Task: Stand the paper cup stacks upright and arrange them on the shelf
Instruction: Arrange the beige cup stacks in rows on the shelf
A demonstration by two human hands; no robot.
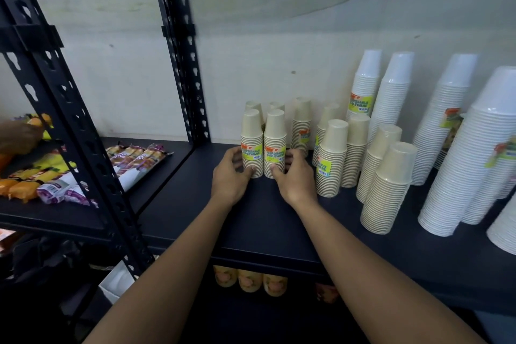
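Two short beige paper cup stacks stand upright side by side on the dark shelf [251,220], each with a yellow label. My left hand [231,173] cups the left stack [252,142] from its left side. My right hand [293,176] cups the right stack [275,142] from its right side. Fingers of both hands touch the stacks' bases. Two more small beige stacks [275,105] stand right behind them. Further beige stacks [333,156] stand upright to the right.
Tall white cup stacks [396,92] fill the right end of the shelf. A black slotted upright [184,58] rises at the left. The neighbouring shelf holds wrapped snack packs [134,167], with another person's hand [19,137] there. Bottles [248,279] sit on the shelf below.
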